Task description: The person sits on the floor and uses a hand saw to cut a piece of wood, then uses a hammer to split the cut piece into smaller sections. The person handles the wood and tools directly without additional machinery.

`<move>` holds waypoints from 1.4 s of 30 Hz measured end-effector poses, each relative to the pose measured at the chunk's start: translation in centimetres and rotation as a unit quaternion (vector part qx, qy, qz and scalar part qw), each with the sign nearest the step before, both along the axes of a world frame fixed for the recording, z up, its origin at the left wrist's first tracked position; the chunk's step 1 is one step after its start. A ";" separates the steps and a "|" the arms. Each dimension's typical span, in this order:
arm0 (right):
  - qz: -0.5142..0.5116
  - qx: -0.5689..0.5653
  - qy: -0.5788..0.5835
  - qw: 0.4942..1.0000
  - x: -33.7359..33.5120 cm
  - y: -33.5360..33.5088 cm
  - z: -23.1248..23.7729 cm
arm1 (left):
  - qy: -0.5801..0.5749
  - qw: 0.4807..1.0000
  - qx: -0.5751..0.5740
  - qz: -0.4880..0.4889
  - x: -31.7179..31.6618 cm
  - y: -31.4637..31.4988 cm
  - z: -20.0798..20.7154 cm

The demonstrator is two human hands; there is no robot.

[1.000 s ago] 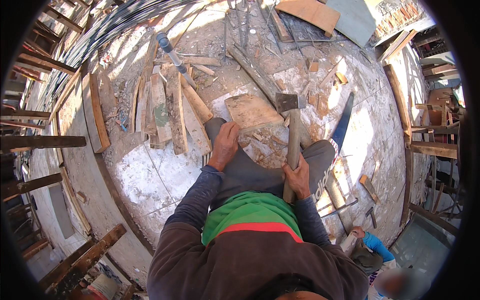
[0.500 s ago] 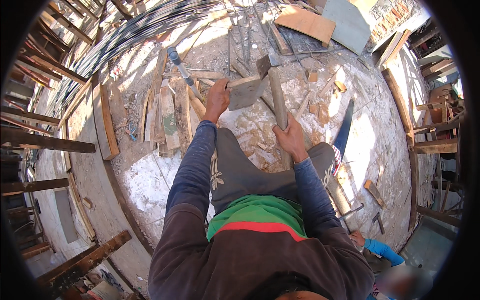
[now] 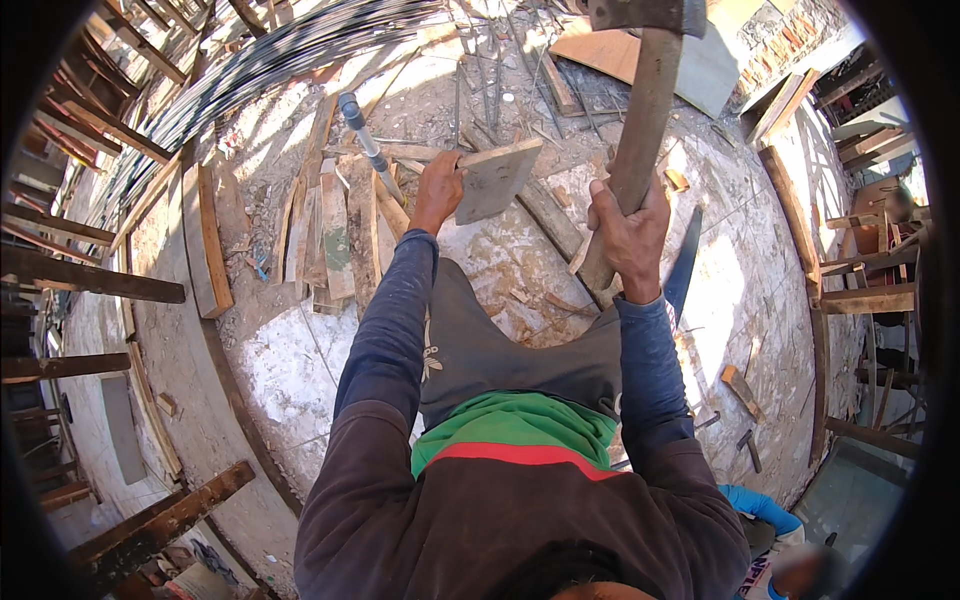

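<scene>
My right hand [image 3: 638,232] is wrapped round the thick wooden handle of an axe [image 3: 648,110], which is raised upright. Its metal head sits at the top edge of the view. With my left hand [image 3: 437,192] I grip the left end of a short, flat wooden board [image 3: 500,185], tilted above the ground between my knees. A long timber [image 3: 565,235] lies beyond my right thigh, below the axe handle. The blue blade of a handsaw [image 3: 685,265] shows beside my right forearm, its handle end hidden.
Wood offcuts [image 3: 338,235] and a pole with a grey-blue end [image 3: 365,130] lie left of my left hand. Long rods [image 3: 230,90] curve across the far left. A hammer [image 3: 750,450] and a wood block [image 3: 742,392] lie at right, near another person's blue sleeve [image 3: 765,508].
My right hand has lifted the axe up and to the right, away from the board. The board stays in my left hand almost unmoved. The other person's hand has gone out of sight.
</scene>
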State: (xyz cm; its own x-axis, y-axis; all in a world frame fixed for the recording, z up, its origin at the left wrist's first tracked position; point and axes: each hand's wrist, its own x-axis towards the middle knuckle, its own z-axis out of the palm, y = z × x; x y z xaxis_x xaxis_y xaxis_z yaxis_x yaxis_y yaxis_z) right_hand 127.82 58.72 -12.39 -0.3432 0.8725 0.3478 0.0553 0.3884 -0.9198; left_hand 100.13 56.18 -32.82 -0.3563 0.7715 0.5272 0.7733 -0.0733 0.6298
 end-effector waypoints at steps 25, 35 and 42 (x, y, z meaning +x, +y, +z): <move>0.007 -0.066 -0.269 0.961 2.0 -0.2 -13.9 | -0.001 0.999 0.036 -0.001 1.8 0.2 3.9; 0.132 -0.280 -0.205 0.928 7.0 -2.7 -8.4 | 0.015 0.997 -0.031 -0.071 6.1 -4.0 1.7; 0.131 -0.551 -0.153 0.810 17.0 -3.3 0.9 | 0.202 0.948 -0.043 -0.243 16.0 -11.6 1.2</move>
State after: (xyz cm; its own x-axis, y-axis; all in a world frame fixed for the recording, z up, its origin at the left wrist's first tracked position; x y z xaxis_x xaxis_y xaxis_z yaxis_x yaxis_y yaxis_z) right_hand 144.86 55.46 -11.45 -0.4899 0.4788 -0.7285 0.3952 -0.6228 -0.6752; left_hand 116.12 44.59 -31.66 0.2706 0.8384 0.4731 0.8403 -0.4455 0.3089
